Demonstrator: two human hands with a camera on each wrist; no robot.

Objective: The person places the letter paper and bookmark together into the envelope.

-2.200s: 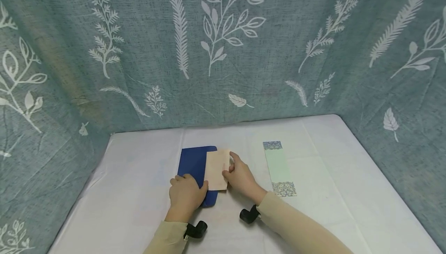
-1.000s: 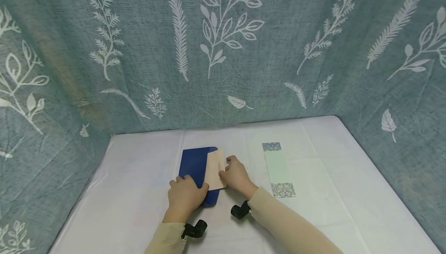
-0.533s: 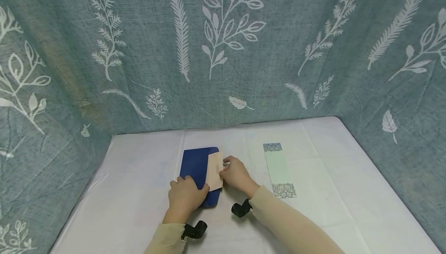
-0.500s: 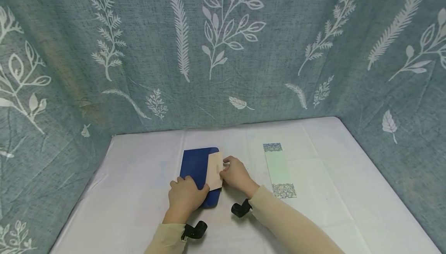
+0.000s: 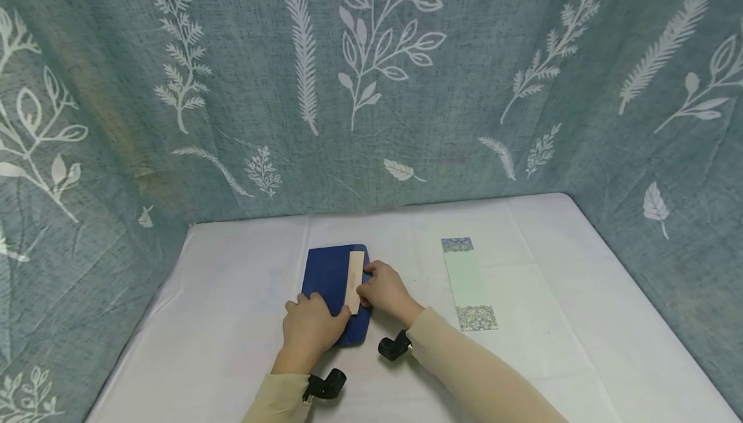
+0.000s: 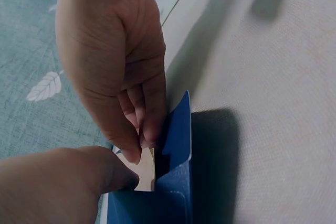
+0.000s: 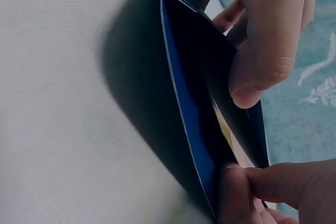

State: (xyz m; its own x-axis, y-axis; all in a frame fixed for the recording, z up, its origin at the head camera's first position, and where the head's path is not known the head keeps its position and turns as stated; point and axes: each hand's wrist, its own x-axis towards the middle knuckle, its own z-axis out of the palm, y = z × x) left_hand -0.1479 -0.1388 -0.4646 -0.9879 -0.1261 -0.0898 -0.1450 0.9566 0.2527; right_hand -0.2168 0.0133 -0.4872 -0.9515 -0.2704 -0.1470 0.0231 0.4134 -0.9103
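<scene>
Blue envelope [image 5: 327,271], one, landmark of this entry: lies on the white surface [image 5: 244,268], mouth to the right, gapes in the right wrist view. Cream card [image 5: 355,281], one: sits partly inside the envelope, shows from above only as a narrow strip along its right side, beside the raised flap [image 6: 178,129]. Left hand [image 5: 313,325]: grips the envelope at its near left part, fingers bent, thumb reaching across toward the mouth. Right hand [image 5: 387,289]: sits at the envelope's right edge, pinches the exposed side of the card between thumb and fingers. Hands, as a pair: both closed on work, neither free. Pale-green strip [image 5: 467,281], patterned at both ends: lies flat, well apart to the right of the envelope, untouched. Curtain [image 5: 371,88], teal with white leaf print: hangs behind the envelope. Step in hand, by judgement: insertion of the card into the envelope, apparently partly done. Next move, by judgement: calls for a level leftward push on the exposed edge, mouth spread, envelope held steady, pinch giving way to fingertips near the rim. Depth reached inside: hidden, cannot be told.
</scene>
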